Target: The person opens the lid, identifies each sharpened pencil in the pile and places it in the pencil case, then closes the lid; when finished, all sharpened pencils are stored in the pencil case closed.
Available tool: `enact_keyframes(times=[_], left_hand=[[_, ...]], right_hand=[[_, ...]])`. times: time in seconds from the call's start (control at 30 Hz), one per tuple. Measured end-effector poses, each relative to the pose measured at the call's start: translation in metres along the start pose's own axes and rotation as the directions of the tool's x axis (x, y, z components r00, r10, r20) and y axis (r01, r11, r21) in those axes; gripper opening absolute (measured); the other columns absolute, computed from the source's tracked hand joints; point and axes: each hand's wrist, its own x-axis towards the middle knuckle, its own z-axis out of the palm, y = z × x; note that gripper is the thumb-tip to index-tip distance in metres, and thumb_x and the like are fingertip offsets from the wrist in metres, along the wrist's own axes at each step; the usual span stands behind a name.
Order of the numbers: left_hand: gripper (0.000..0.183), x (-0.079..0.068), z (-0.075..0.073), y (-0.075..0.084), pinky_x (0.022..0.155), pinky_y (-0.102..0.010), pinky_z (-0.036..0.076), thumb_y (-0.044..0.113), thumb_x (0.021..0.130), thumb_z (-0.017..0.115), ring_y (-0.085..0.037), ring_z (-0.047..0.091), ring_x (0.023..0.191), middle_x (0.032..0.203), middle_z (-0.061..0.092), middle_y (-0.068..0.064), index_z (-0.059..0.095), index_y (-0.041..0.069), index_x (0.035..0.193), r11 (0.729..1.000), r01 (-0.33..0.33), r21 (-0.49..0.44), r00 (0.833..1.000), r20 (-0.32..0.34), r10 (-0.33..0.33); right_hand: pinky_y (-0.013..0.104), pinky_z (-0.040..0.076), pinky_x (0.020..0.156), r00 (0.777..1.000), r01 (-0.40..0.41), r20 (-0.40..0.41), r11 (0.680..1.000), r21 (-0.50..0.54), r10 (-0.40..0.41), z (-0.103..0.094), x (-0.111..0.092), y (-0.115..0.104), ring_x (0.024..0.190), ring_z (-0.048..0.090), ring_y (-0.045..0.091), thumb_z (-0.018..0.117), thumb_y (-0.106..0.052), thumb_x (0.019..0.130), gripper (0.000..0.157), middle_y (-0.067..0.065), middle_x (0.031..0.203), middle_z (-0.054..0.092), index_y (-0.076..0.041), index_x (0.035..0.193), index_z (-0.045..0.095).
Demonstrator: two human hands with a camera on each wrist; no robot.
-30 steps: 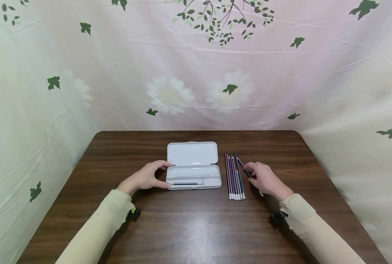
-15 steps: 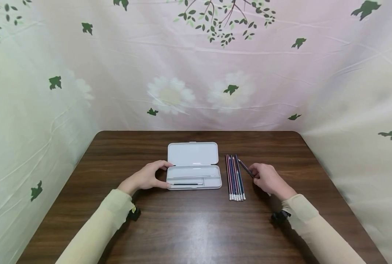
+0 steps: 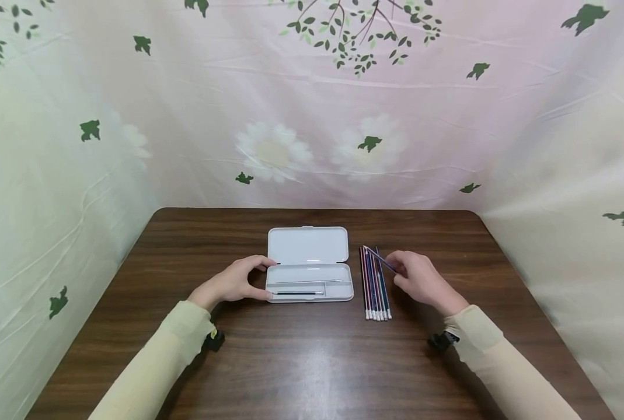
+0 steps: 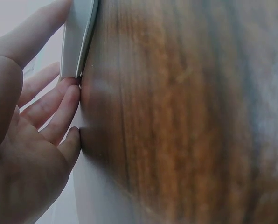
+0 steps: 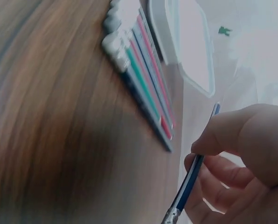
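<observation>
A white pencil case [image 3: 309, 283] lies on the table with its lid [image 3: 307, 245] folded back. A thin dark pen-like stick [image 3: 297, 292] lies in its front compartment. My left hand [image 3: 232, 281] holds the case's left end, thumb at the front corner and fingers toward the hinge; the left wrist view shows the thumb [image 4: 34, 32] against the case wall [image 4: 78, 42]. My right hand [image 3: 422, 279] pinches a dark blue pencil [image 5: 190, 182] between thumb and fingers, raised off the table. Its far end is over a row of pencils [image 3: 375, 289] right of the case.
The row has several pencils side by side, white eraser ends toward me. A brown wood-grain table [image 3: 312, 361] carries everything. Printed fabric [image 3: 312, 105] hangs behind the table and along both sides.
My right hand has lifted the loose pencil off the table and moved it left and away from me, toward the row. My left hand and the case have stayed put.
</observation>
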Motion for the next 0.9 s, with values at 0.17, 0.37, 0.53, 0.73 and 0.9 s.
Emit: enact_keyframes(times=[0.17,0.37,0.53,0.73,0.9], left_hand=[[0.075,0.0,0.001,0.001,0.113,-0.047,0.042,0.043,0.081,0.092,-0.021,0.055,0.128,0.14,0.06,0.0,0.059,0.02,0.144,1.0,0.003,0.003,1.0,0.005,-0.003],[0.075,-0.001,0.001,0.002,0.113,-0.049,0.043,0.041,0.081,0.092,-0.023,0.056,0.127,0.14,0.061,-0.001,0.059,0.018,0.144,1.0,-0.012,0.0,1.0,0.001,0.012],[0.074,-0.001,0.001,0.002,0.112,-0.051,0.043,0.04,0.082,0.092,-0.025,0.056,0.127,0.14,0.062,-0.002,0.059,0.016,0.144,1.0,-0.027,-0.008,1.0,-0.006,0.027],[0.075,-0.001,0.001,0.001,0.113,-0.051,0.042,0.041,0.082,0.092,-0.025,0.056,0.128,0.14,0.062,-0.003,0.059,0.016,0.145,1.0,-0.023,-0.004,1.0,-0.001,0.023],[0.074,0.0,0.001,-0.001,0.112,-0.051,0.043,0.042,0.082,0.092,-0.024,0.056,0.127,0.139,0.061,-0.001,0.059,0.018,0.144,1.0,-0.019,0.008,1.0,-0.005,0.019]], right_hand=[[0.037,0.056,0.074,0.994,0.106,-0.031,0.994,0.021,-0.106,0.008,0.01,-0.014,0.083,0.063,0.018,0.066,0.009,0.084,0.033,0.008,0.095,0.071,-0.001,0.113,0.075],[0.033,0.053,0.069,0.976,0.214,-0.043,0.976,0.035,-0.212,0.018,0.024,-0.031,0.078,0.061,0.016,0.067,0.012,0.081,0.03,0.004,0.086,0.07,-0.004,0.104,0.078],[0.037,0.057,0.074,0.963,0.268,-0.01,0.963,0.022,-0.268,0.029,0.035,-0.046,0.083,0.067,0.017,0.068,0.011,0.083,0.029,0.004,0.092,0.075,-0.006,0.103,0.08],[0.04,0.06,0.084,0.957,0.285,0.04,0.958,0.027,-0.286,0.044,0.049,-0.067,0.095,0.073,0.02,0.07,0.01,0.087,0.028,0.006,0.102,0.078,-0.006,0.107,0.08],[0.039,0.061,0.086,0.951,0.299,0.063,0.953,0.051,-0.301,0.057,0.06,-0.083,0.096,0.075,0.021,0.07,0.01,0.088,0.024,0.007,0.103,0.079,-0.003,0.106,0.08]])
